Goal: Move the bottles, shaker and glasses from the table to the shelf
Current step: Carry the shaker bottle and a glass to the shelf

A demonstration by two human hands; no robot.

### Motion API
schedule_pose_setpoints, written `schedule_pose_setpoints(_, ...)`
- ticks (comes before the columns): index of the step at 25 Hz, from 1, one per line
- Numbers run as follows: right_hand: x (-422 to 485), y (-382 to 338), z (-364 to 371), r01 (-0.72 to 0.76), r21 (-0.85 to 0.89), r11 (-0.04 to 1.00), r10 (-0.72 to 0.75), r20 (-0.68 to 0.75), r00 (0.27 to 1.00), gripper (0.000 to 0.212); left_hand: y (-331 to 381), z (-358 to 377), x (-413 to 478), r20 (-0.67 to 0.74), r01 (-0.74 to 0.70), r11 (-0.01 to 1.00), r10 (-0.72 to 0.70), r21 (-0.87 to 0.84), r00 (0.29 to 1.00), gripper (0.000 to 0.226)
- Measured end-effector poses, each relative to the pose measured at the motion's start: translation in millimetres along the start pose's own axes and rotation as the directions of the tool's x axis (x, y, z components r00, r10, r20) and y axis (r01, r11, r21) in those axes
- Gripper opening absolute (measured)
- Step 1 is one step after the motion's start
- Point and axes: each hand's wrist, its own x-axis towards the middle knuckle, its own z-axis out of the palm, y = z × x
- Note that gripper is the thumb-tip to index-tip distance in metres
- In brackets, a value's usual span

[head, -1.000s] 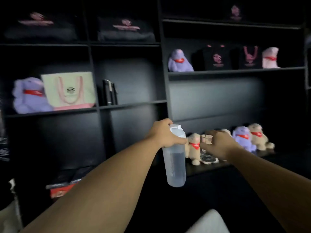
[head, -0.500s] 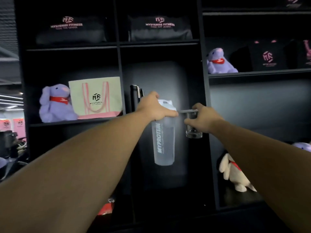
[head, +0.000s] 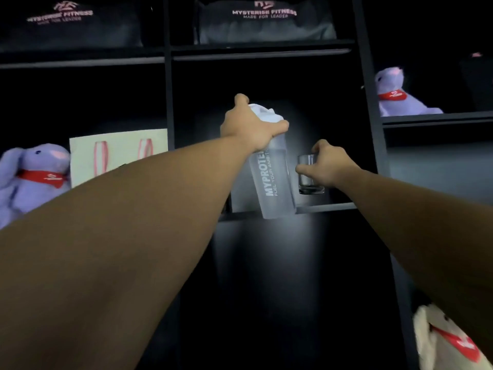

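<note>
My left hand (head: pixel 253 126) grips the white lid of a frosted shaker (head: pixel 272 182) printed MYPROTEIN. The shaker hangs tilted, its base level with the front edge of the black shelf board (head: pixel 328 207) in the middle compartment. My right hand (head: pixel 329 166) holds a small clear glass (head: pixel 309 176) by its side, just right of the shaker and a little above the same board. The dark bottle seen earlier in this compartment is hidden behind my left arm.
A black shelving unit fills the view. A purple plush (head: pixel 29 180) and a cream tote bag (head: pixel 117 153) sit in the left compartment. Another purple plush (head: pixel 400 94) is upper right, a cream plush (head: pixel 442 340) lower right. Black bags (head: pixel 264 22) lie on top shelves.
The view has closed in on the shelf. Both hands have risen and moved forward, bringing the shaker and the glass up to the middle compartment's board.
</note>
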Motion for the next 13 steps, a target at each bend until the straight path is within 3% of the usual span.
schedule_pose_setpoints(6, 80.3, 44.1, 81.7, -0.04, -0.036, 0.999, 0.041, 0.021, 0.999, 0.074, -61.9, 73.1, 74.3, -0.044, -0.016, 0.997, 0.02, 0.074, 0.999, 0.085)
schedule_pose_setpoints(13, 129.3, 87.4, 144.1, -0.115, -0.075, 0.991, 0.124, 0.125, 0.984, 0.075, -130.3, 133.2, 123.6, 0.017, 0.044, 0.981, -0.048, 0.188, 0.999, 0.086)
